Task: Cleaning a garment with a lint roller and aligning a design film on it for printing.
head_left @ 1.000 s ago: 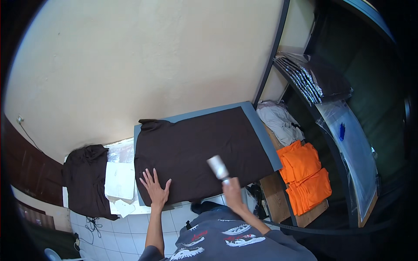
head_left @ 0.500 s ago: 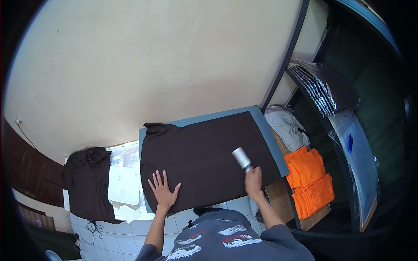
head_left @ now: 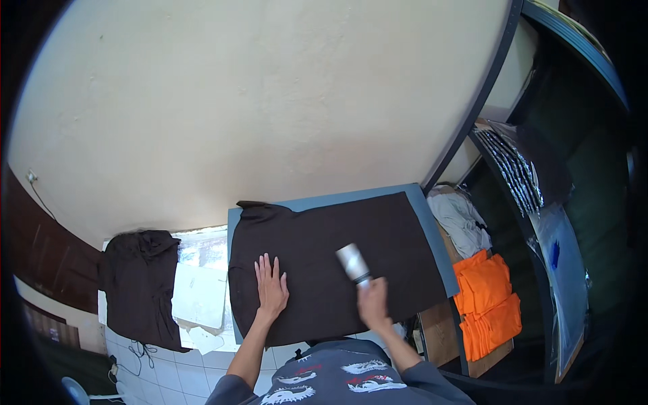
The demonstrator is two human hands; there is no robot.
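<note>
A dark brown T-shirt (head_left: 324, 236) lies spread over a blue-grey board (head_left: 442, 260). My left hand (head_left: 272, 287) rests flat on the shirt's left part, palm down with the fingers stretched out. In my right hand (head_left: 373, 304) is a lint roller (head_left: 353, 263), gripped by its handle. Its white roll points up and to the left, over the middle of the shirt. Some blur on the hand and roller hides whether the roll touches the cloth.
To the left, another dark garment (head_left: 140, 287) lies beside white sheets (head_left: 199, 293). Folded orange cloth (head_left: 489, 304) and a pale grey bundle (head_left: 459, 219) sit on the right. A shelf there holds stacked plastic-wrapped packs (head_left: 513, 165) and clear plastic (head_left: 560, 263). A wall stands behind.
The lint roller in my right hand has moved left, toward the shirt's middle. My left hand has shifted right on the cloth, its fingers closer together. The whole view has also shifted slightly.
</note>
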